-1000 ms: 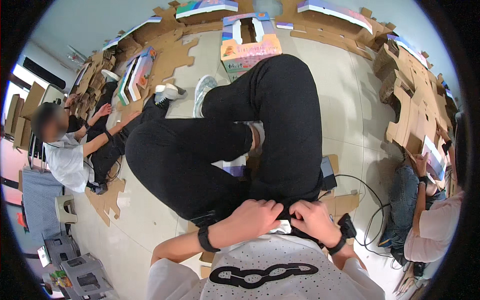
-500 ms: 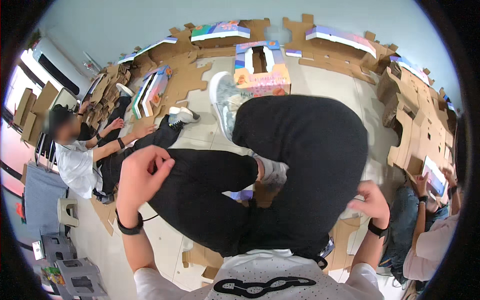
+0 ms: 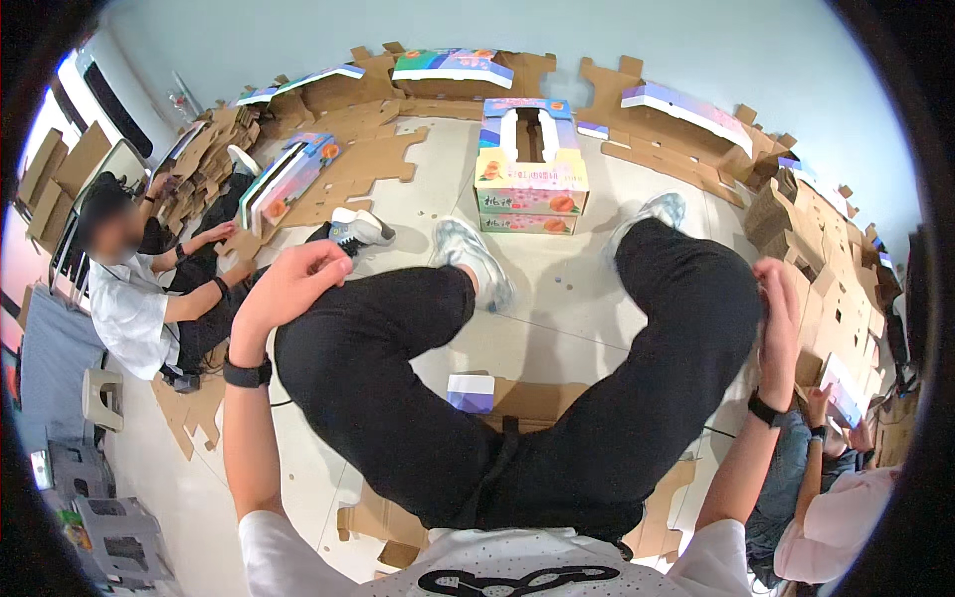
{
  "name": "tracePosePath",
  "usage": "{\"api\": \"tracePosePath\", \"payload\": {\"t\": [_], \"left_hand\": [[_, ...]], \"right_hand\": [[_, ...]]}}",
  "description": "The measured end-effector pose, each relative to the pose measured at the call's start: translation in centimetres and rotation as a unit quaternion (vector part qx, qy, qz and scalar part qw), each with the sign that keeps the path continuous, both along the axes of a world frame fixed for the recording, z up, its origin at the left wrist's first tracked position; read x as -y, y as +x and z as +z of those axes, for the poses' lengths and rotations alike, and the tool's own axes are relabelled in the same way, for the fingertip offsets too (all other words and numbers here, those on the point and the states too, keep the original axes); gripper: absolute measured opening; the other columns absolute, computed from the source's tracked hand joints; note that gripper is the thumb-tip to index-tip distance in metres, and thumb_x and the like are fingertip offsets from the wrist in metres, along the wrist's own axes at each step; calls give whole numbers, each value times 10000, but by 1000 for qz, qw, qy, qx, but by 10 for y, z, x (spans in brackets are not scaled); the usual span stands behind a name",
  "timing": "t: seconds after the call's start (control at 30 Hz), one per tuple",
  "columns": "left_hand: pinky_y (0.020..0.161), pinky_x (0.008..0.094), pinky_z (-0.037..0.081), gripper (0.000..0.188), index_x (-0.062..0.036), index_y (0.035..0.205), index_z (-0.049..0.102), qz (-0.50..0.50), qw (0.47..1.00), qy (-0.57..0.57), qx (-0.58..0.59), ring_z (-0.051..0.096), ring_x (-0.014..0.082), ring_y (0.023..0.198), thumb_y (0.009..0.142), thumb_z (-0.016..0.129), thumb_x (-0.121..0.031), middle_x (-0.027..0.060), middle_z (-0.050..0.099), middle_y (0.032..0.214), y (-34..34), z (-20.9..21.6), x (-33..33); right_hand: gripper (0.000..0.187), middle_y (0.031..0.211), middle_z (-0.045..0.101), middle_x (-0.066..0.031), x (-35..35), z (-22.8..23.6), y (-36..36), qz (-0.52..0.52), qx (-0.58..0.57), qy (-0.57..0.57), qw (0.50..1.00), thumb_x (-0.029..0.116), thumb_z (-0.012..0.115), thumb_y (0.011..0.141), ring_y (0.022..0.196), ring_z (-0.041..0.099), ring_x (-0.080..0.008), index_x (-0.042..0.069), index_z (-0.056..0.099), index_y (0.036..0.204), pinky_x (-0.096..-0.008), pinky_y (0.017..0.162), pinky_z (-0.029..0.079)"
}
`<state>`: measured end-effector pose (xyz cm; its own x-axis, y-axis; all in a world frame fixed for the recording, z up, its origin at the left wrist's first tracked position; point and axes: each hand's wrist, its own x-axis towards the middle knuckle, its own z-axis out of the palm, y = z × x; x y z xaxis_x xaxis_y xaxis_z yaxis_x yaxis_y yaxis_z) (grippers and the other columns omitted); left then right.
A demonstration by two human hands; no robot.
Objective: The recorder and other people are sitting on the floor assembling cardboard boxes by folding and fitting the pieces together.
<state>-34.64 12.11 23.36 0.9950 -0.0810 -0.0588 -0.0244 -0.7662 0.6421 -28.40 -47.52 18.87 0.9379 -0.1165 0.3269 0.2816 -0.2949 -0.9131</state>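
Note:
My left hand rests on my bent left knee, fingers loosely curved and lying on the black trousers; I see nothing held in it. Against the outer side of my right knee lies my right hand, its fingers stretched out and holding nothing visible. On the floor beyond my spread feet stands a colourful fruit carton with peach pictures and a cut-out opening on its upper side. My left shoe and right shoe are on the tiles near its front corners.
Flattened brown cardboard and printed carton pieces line the wall. At left sits a person beside a printed carton. Another person at right handles a white-and-purple piece. Cardboard lies beneath my legs.
My right leg has swung outward to the right, baring the carton and the floor between my feet. My right hand has moved up onto the knee; my left hand has shifted slightly on the other.

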Motion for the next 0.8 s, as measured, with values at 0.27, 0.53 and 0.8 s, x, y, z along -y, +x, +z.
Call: {"api": "tracePosePath", "payload": {"t": [0.27,0.53,0.8], "left_hand": [[845,348,493,306,-8,1001,698,-31,995,-22,87,646,262,927,999,559,-280,113,708,952,44,-42,12],[1138,448,370,309,-61,1160,713,-47,992,-63,93,486,361,1346,981,565,-264,166,627,1331,73,-99,27],[1114,423,402,321,-53,1102,727,-61,993,52,85,493,383,1326,947,588,-297,151,664,1263,120,-138,59]], "right_hand": [[323,1044,709,-153,-44,-39,98,139,-1,-386,912,293,745,847,1057,648,-327,28,723,1028,-396,930,488],[225,931,710,-150,-63,-129,140,120,29,-425,897,240,708,830,935,653,-350,16,725,838,-438,850,510],[116,1093,718,-113,-80,-162,113,32,11,-375,926,159,705,844,1114,597,-330,57,719,896,-449,967,469]]}}
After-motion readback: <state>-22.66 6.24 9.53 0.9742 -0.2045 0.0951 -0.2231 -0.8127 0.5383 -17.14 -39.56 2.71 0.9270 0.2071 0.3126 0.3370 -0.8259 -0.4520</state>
